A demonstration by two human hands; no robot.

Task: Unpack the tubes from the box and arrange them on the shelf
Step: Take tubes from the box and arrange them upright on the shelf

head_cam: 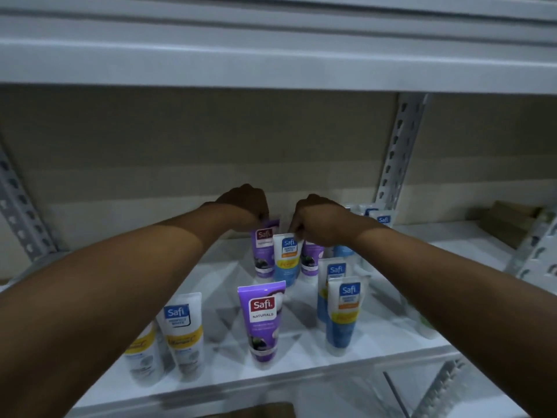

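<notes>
Mid-frame, both hands are on tubes at the back of the white shelf (pixel 388 333).
Brown cardboard box (pixel 509 221) far right, can't see inside. Beige wall (pixel 211 152) behind. Left hand (pixel 245 203) pinches the top of a purple tube (pixel 265 251), right hand (pixel 316 217) pinches a white-and-blue tube (pixel 287 260) just beside it; more tubes (pixel 262 321) stand nearer the front edge.

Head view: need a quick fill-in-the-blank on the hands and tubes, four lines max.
1. The rear tube whose top the left hand holds is mostly ___.
2. The right hand pinches the white-and-blue tube at its ___ edge.
3. The front purple tube reads Safi ___.
4. That front tube stands on the shelf with its cap pointing ___.
Missing words: purple; top; Naturals; down.
</notes>
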